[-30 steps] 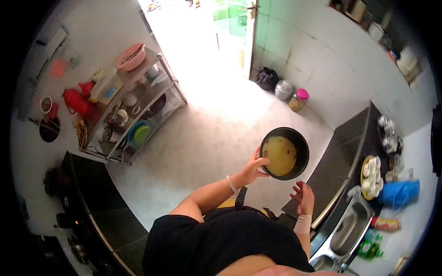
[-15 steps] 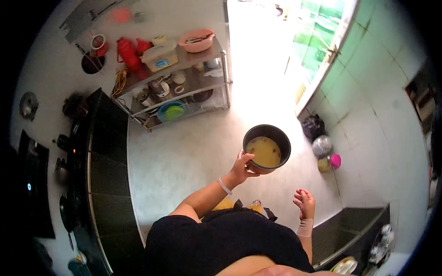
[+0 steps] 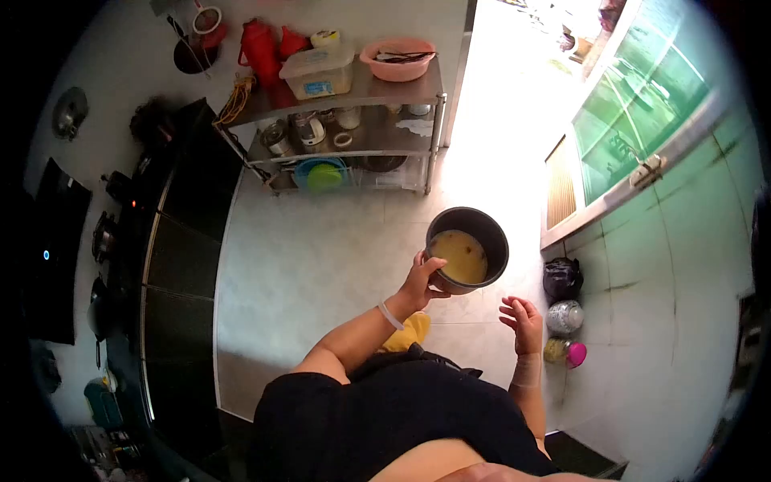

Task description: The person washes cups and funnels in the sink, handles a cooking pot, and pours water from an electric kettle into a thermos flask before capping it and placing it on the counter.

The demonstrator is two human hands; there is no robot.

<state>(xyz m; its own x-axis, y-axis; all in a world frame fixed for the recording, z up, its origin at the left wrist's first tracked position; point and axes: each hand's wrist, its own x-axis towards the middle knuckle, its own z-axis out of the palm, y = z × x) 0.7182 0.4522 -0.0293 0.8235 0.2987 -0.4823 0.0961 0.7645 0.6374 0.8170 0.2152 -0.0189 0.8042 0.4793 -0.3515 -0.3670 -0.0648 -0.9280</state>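
My left hand (image 3: 421,283) grips the near left rim of a dark round cooking pot (image 3: 495,239), thumb over the edge and fingers underneath. Inside the pot is a yellowish liquid (image 3: 461,259) with a few dark bits floating in it. The pot is held out over the floor in front of me, its mouth facing up towards the camera. To the right, apart from the pot, my right hand (image 3: 524,323) hangs in the air, empty, its fingers slightly bent and apart.
A metal shelf rack (image 3: 377,146) with a pink basin (image 3: 399,63) and a plastic box (image 3: 319,74) stands ahead. Right of it is a bright doorway with a green-paned door (image 3: 642,104). Jars (image 3: 564,317) and a black bag (image 3: 562,279) line the right wall; a dark counter (image 3: 181,297) runs along the left.
My body has moved forward, so the rack and the door appear nearer. The pot stays in my left hand. My right hand has risen a little and shifted slightly left towards the pot.
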